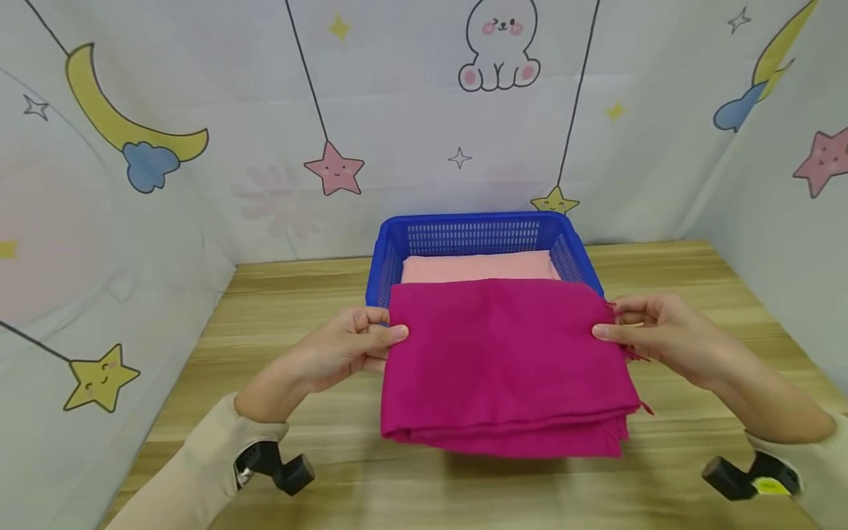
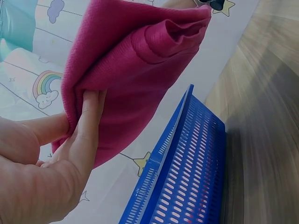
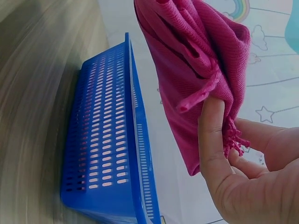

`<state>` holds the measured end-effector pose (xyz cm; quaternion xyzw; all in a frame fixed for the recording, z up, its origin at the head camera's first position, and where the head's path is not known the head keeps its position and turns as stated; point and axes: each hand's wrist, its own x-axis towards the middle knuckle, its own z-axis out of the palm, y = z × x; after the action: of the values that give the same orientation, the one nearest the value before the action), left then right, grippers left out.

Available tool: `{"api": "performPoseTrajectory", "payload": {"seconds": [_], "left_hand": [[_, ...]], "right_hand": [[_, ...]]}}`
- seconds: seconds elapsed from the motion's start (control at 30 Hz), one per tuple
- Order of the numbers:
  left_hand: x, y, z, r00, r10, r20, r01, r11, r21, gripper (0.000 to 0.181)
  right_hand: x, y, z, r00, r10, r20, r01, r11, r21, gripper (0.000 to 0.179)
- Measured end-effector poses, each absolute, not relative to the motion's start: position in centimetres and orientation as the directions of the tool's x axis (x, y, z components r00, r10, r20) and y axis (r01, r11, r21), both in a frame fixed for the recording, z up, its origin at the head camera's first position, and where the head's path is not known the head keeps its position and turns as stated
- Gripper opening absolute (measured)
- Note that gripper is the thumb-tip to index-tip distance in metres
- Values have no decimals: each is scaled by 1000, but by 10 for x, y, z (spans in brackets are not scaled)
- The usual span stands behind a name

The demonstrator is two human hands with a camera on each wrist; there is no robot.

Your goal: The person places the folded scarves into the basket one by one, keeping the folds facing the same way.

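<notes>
A folded magenta scarf (image 1: 503, 361) with tassels along its right edge hangs in the air, in front of the blue basket (image 1: 473, 218) and partly over its near rim. The left hand (image 1: 351, 342) pinches the scarf's left side, thumb on the front face. On the other side, the right hand (image 1: 652, 331) pinches the tasselled edge. In the left wrist view, folded layers of the scarf (image 2: 135, 70) lie between thumb and fingers. Twisted fringe (image 3: 233, 140) shows beside the fingers in the right wrist view. Inside the basket lies a folded pink cloth (image 1: 480, 267).
The basket stands on a wood-grain table (image 1: 298, 294) near the back edge. A white printed curtain (image 1: 411, 110) with stars and moons encloses the back and both sides. Dark wrist cameras (image 1: 291, 471) are strapped on both sleeves.
</notes>
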<state>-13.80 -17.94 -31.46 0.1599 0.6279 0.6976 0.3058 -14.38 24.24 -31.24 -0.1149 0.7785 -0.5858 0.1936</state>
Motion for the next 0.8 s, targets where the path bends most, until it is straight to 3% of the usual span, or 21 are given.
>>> {"api": "performPoseTrajectory", "payload": {"seconds": [0.8], "left_hand": [[-161, -177, -295, -801, 581, -141, -182, -11, 983, 18]], "right_hand": [[-170, 238, -300, -910, -397, -120, 9, 271, -962, 7]]}}
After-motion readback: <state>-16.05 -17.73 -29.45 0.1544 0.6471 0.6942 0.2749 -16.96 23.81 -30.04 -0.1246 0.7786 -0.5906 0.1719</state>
